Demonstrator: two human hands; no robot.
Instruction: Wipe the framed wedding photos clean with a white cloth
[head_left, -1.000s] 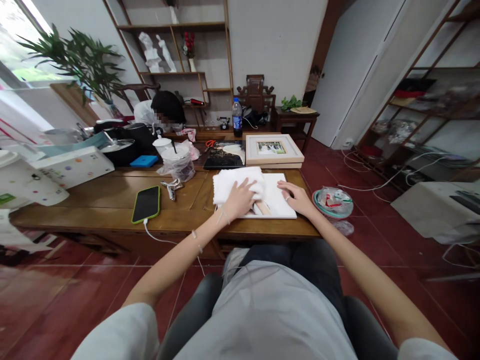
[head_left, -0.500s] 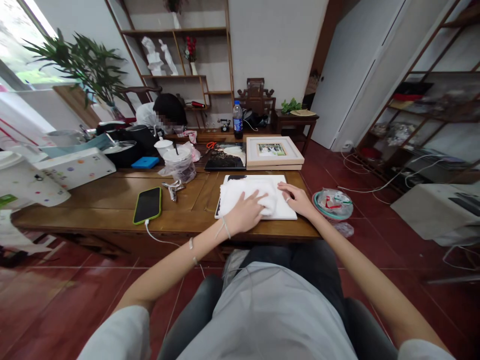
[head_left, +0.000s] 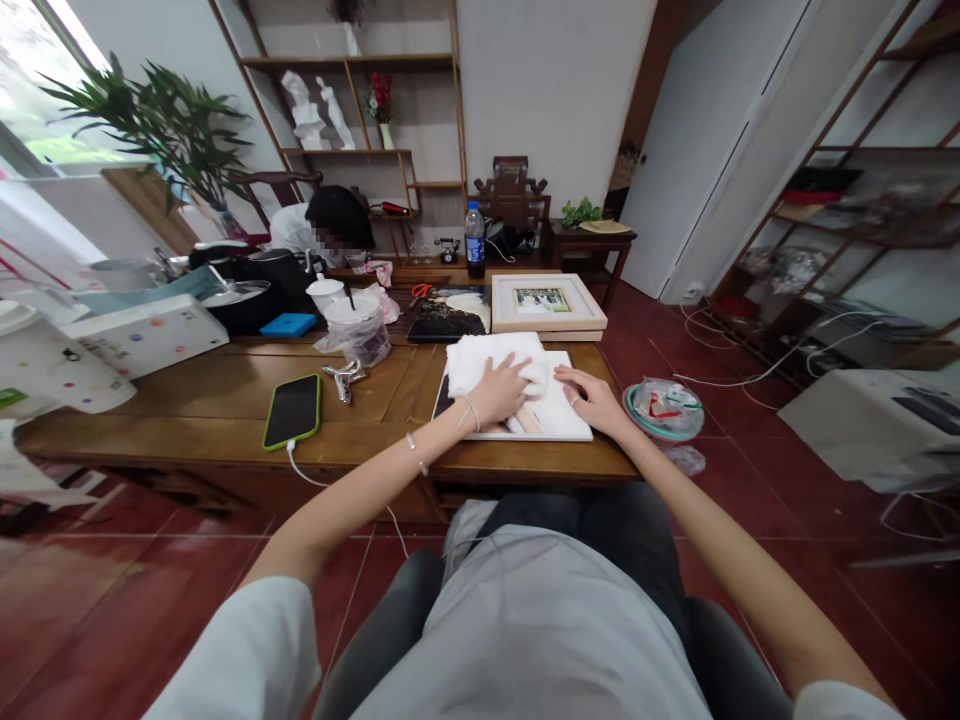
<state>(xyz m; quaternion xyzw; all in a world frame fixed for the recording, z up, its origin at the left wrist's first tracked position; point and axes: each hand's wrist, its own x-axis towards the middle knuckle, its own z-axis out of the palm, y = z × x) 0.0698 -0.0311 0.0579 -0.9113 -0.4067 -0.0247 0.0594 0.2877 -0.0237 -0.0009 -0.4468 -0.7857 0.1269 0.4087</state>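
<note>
A white towel [head_left: 480,357], folded, lies over the far left part of a flat white panel [head_left: 564,422] near the table's front edge. My left hand [head_left: 501,390] presses on the towel with its fingers spread and flat, so it is open. Below that hand, dark and skin-toned printed areas show on the panel; the towel hides the rest. My right hand [head_left: 592,398] rests at the panel's right side, fingers stretched out over the white surface, open, a ring on one finger.
Behind the panel lie a framed picture [head_left: 551,303] and a dark glossy picture [head_left: 450,318]. To the left are a charging phone [head_left: 292,410], a metal clamp-like piece [head_left: 345,378] and a bagged cup [head_left: 360,325]. A bottle [head_left: 475,240] stands behind; a person [head_left: 334,220] bends over at back left.
My left hand has slid the towel away from me across the panel, uncovering printed areas at its near edge. My right hand has stayed in place.
</note>
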